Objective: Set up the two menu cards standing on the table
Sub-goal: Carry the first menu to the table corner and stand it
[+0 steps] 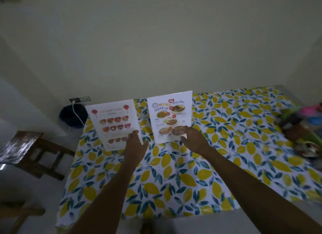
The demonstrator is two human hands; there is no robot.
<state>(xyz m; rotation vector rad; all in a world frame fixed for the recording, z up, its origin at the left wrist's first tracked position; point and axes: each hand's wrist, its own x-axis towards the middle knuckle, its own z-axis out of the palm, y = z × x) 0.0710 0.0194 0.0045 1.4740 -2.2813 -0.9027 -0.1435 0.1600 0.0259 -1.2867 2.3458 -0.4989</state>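
Two white menu cards stand upright side by side at the far side of the table (217, 164), which wears a lemon-print cloth. The left menu card (113, 120) shows rows of red dishes and leans back a little. My left hand (135, 143) touches its lower right corner with fingers spread. The right menu card (169, 115) carries the word MENU and food photos. My right hand (193, 138) rests against its lower right edge, fingers loosely apart. Neither hand visibly grips a card.
A wooden stool (34, 152) stands left of the table. A dark round bin (73, 117) with a white cable sits on the floor behind the left card. A heap of colourful items (303, 127) lies at the table's right end. A plain wall rises behind.
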